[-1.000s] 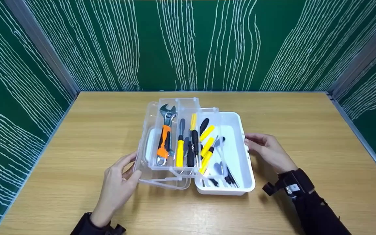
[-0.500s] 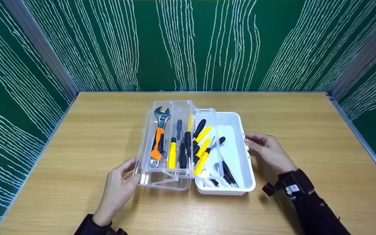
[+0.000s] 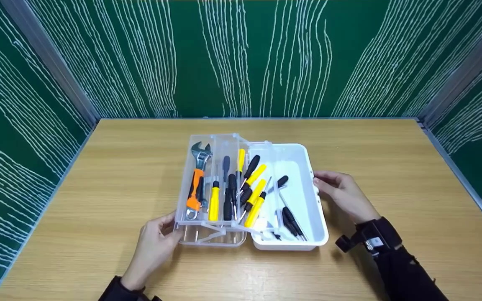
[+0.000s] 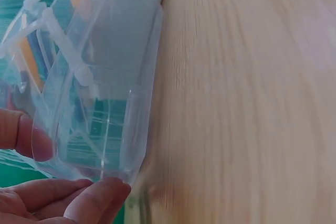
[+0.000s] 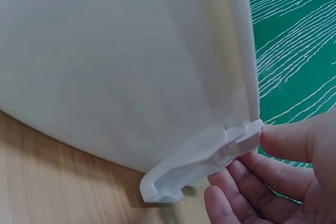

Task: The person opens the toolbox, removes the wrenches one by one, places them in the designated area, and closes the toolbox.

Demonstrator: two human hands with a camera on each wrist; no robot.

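Observation:
A white toolbox (image 3: 297, 167) stands opened out on the table, its clear lid (image 3: 232, 239) folded to the left. Over the lid hangs a clear two-part tray (image 3: 207, 144) holding an adjustable wrench (image 3: 196, 177) with an orange and black handle and several yellow or black screwdrivers (image 3: 214, 202). More black screwdrivers (image 3: 294, 221) lie in the white base. My left hand (image 3: 155, 240) pinches the lid's outer edge between thumb and fingers. At the base's right wall, my right hand (image 3: 345, 194) holds the white latch (image 5: 199, 158), thumb on top, fingers below.
The wooden table (image 3: 391, 175) carries the box near its middle. Green panels (image 3: 349, 54) with wavy white lines close off the back and both sides, joined by grey posts (image 3: 467, 62). A strapped wrist camera (image 3: 377, 238) sits on the right wrist.
The lid and tray have swung outward and down to the left, with the wrench and screwdrivers shifting along. My left hand has gone slightly lower with the lid. The right hand stays put.

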